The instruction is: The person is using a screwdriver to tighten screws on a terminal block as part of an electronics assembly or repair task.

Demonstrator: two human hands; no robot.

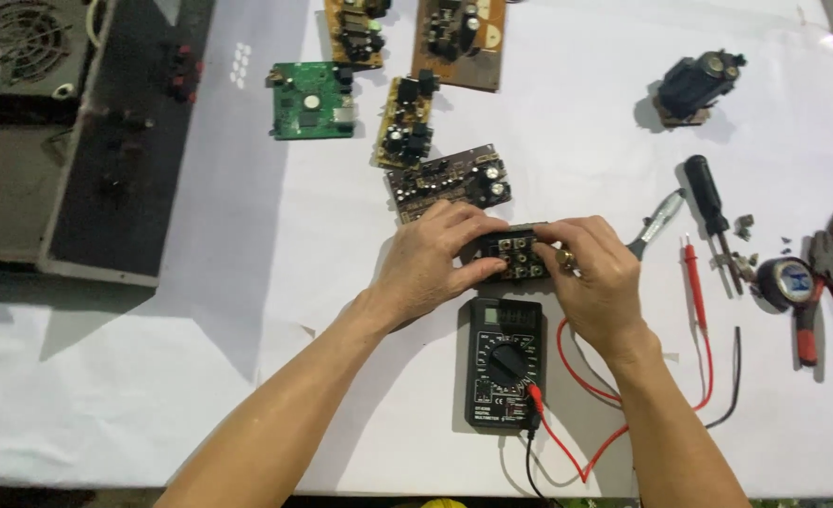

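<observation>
Connector block (515,257) between left hand (428,266) and right hand (597,273)

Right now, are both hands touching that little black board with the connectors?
Touching. The head view shows the left hand gripping the small black connector board at its left end and the right hand pinching its right end.

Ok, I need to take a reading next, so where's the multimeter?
In the head view the black multimeter lies on the white table cover at centre bottom, just below both hands and the small connector board they hold.
</observation>
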